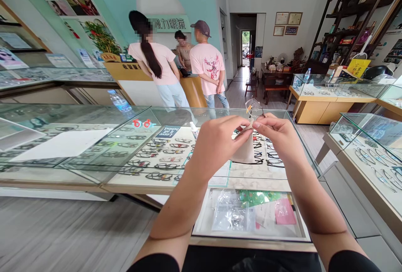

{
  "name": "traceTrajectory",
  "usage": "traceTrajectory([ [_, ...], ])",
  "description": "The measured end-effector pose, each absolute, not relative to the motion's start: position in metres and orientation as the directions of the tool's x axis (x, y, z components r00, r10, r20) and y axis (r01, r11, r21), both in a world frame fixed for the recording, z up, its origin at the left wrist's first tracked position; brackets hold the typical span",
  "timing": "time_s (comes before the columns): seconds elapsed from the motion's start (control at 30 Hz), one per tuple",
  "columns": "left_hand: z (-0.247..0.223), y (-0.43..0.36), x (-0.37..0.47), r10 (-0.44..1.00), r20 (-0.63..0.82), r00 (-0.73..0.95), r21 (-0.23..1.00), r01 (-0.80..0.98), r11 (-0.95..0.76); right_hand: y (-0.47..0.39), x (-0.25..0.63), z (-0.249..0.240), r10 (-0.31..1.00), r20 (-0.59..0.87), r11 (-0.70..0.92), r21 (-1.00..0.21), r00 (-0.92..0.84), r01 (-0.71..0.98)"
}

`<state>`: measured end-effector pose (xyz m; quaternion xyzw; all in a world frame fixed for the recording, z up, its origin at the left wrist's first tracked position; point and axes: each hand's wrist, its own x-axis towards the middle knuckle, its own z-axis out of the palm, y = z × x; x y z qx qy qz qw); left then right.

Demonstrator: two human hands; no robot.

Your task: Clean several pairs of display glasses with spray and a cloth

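Both my hands are raised over the glass display counter (270, 172), fingertips close together. My left hand (220, 140) is closed in a pinch on a pale cloth (244, 151), which hangs below the fingers. My right hand (278, 132) is closed on a pair of eyeglasses (255, 108); one rimmed lens stands upright above the fingertips. A small orange-yellow patch shows at the left of that lens. The cloth's upper edge meets the glasses near my fingertips, and the fingers hide the rest of the frame. Rows of eyeglass frames (171, 151) lie under the glass.
An open drawer (201, 227) holding plastic bags and a pink packet (285, 211) juts out below my forearms. On the counter stand a white bottle (194, 129) and a water bottle (119, 101). Several people (207, 60) are by the far desk. More showcases (373, 155) stand at right.
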<state>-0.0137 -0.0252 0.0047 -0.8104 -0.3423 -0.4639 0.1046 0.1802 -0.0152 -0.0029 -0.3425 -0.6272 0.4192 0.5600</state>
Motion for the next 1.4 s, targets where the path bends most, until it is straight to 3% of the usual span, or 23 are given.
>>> traceTrajectory([
  [0.37,0.0054,-0.0263,-0.0136,0.447,0.819,0.36,0.112,0.664,-0.74,-0.0144,0.1806,-0.0035,0.903,0.406,0.405,-0.914,-0.14,-0.034],
  [0.6,0.0041,-0.0247,-0.0083,0.314,0.892,0.324,0.022,0.664,-0.747,-0.0128,0.1805,-0.0053,0.909,0.399,0.396,-0.917,-0.119,-0.043],
  [0.93,0.0015,-0.0283,-0.0049,0.315,0.888,0.334,-0.004,0.692,-0.722,-0.0131,0.1793,-0.0046,0.92,0.382,0.381,-0.924,-0.09,-0.026],
  [1.4,0.0051,-0.0338,-0.0051,0.381,0.866,0.324,0.079,0.664,-0.744,-0.0168,0.1761,-0.004,0.912,0.403,0.406,-0.913,-0.076,0.041],
])
